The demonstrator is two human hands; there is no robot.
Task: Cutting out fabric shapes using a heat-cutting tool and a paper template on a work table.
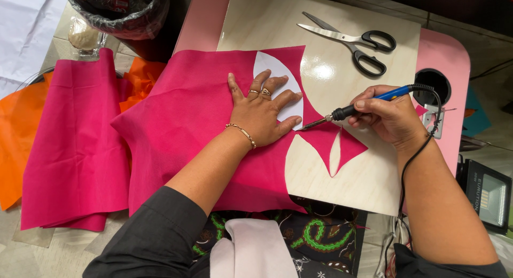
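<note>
My left hand (262, 111) lies flat, fingers spread, on a white petal-shaped paper template (267, 64) that rests on pink felt fabric (187, 123). My right hand (390, 117) grips a blue-handled soldering iron (368, 102) like a pen. Its metal tip touches the fabric at the template's lower right edge, close to my left fingertips. Pointed petal shapes are cut out of the pink fabric to the right of the tip. The fabric lies on a pale wooden board (342, 69).
Black-handled scissors (352, 43) lie on the board's far side. The board sits on a pink table (449, 59) with a round hole. More pink and orange fabric (16, 128) lies at left. A dark bin (123, 10) stands top left, a small flood lamp (489, 195) at right.
</note>
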